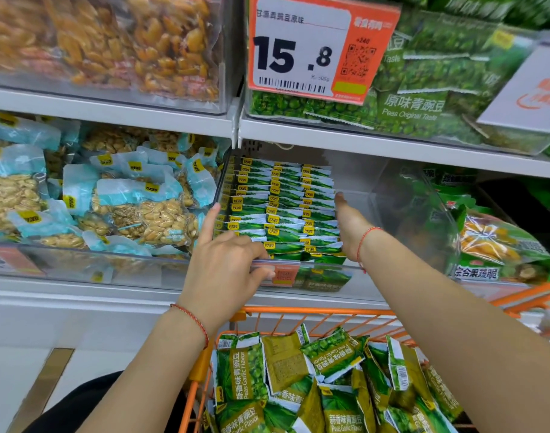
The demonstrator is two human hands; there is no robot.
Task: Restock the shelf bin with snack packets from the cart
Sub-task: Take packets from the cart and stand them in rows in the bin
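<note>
2 hands at the shelf bin (355, 182), left hand (227, 270) curled on its front rim, right hand (350, 226) flat against stacked snack packets (283, 214)

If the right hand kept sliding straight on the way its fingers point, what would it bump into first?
The right hand lies flat along the rows of green snack packets, fingers pointing deeper into the clear plastic shelf bin. The space ahead looks empty, so probably the bin's back wall, though depth is unclear.

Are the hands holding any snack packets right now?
No. The left hand rests curled on the front rim of the clear bin, and the right hand presses flat against the side of the stacked green packets.
</note>
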